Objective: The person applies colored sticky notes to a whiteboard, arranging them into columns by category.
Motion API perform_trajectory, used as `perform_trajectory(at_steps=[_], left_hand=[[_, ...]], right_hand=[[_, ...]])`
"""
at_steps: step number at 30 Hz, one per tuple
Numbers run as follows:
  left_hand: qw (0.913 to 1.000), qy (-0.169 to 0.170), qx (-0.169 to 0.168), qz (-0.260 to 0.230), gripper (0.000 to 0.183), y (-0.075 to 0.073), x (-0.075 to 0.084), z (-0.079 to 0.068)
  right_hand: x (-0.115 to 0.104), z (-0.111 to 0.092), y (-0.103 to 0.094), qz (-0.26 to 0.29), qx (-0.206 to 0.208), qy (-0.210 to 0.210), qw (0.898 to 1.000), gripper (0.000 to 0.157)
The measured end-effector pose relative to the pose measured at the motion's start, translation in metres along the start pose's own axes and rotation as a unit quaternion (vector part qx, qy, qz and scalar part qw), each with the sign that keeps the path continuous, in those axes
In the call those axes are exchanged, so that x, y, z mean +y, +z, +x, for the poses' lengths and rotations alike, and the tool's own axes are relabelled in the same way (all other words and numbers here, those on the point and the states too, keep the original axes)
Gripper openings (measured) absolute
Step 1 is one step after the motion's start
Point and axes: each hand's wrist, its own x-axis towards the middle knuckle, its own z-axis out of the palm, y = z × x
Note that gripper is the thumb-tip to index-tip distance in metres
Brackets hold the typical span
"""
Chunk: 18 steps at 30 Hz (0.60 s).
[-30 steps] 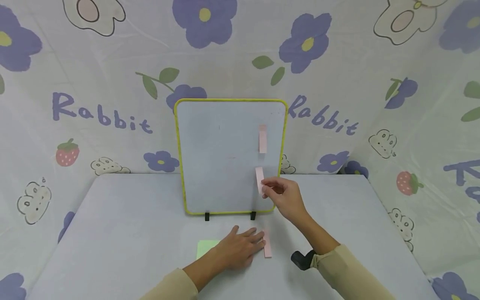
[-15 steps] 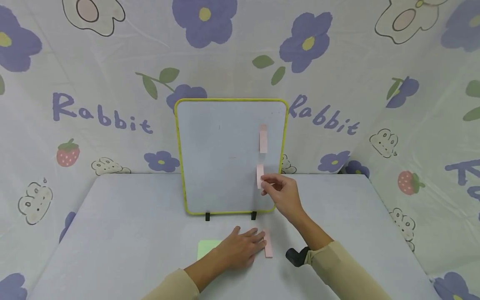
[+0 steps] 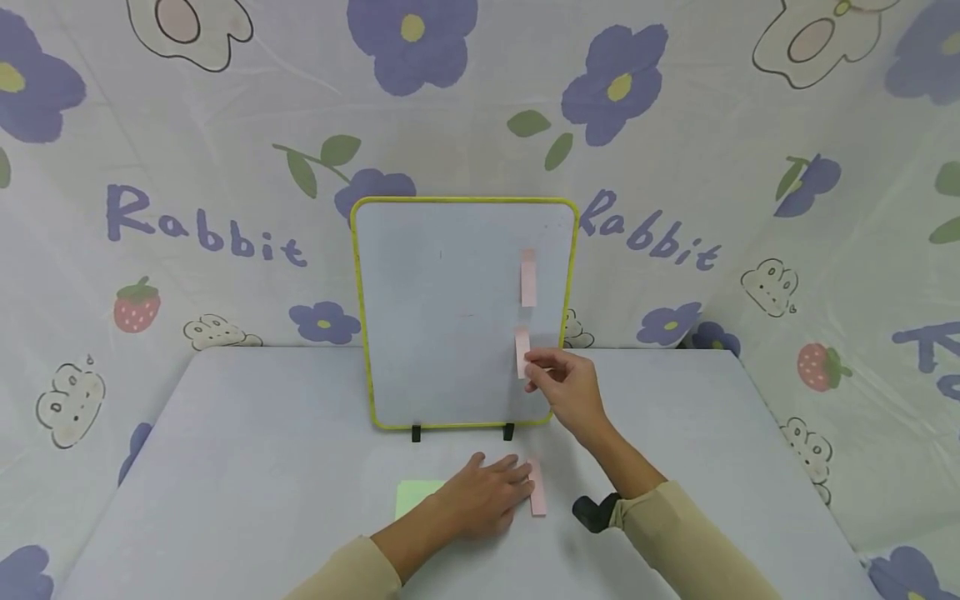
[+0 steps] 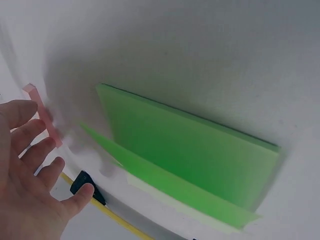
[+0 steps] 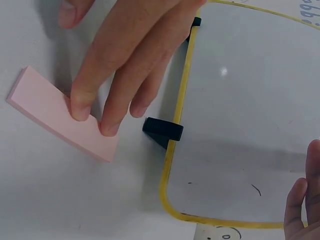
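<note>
While the left hand (image 3: 487, 497) rests two fingertips on the pink pad (image 5: 47, 102) on the table (image 3: 262, 467), fingers apart and clasping nothing, here's the right hand (image 3: 573, 390), thumb and fingers pinched on a pink slip (image 3: 522, 353) at the lower right of the whiteboard (image 3: 442, 333), beneath an upper slip (image 3: 528, 282); whether it touches, I can't tell. Danger here: a twist of that pinch could set it crooked, early release could drop it before it sticks, and a hard push might rock the whiteboard.
</note>
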Motion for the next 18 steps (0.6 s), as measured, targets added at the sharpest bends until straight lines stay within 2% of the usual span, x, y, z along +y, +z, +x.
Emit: perform_trajectory(at_steps=[7, 10, 12, 14, 16, 18], left_hand=[[0.9994, 0.009, 0.026, -0.021, 0.037, -0.003, -0.006, 0.002], [0.9980, 0.006, 0.054, -0.030, 0.035, -0.005, -0.011, 0.003], [0.9950, 0.000, 0.095, -0.030, 0.031, -0.008, -0.015, 0.003], [0.9869, -0.012, 0.159, -0.024, 0.025, -0.013, -0.020, 0.005], [0.9715, -0.031, 0.235, 0.001, 0.019, -0.022, -0.026, 0.006], [0.9504, -0.054, 0.304, 0.035, 0.017, -0.033, -0.032, 0.008]], right_hand=[[0.002, 0.001, 0.001, 0.004, 0.000, 0.011, 1.000, 0.017], [0.003, 0.001, 0.000, 0.003, -0.003, 0.016, 1.000, 0.018], [0.003, 0.002, -0.001, 0.005, -0.005, 0.017, 1.000, 0.019], [0.004, 0.002, -0.002, 0.011, -0.007, 0.017, 1.000, 0.020], [0.004, 0.002, -0.003, 0.019, -0.009, 0.016, 1.000, 0.021], [0.005, 0.003, -0.003, 0.023, -0.012, 0.016, 1.000, 0.022]])
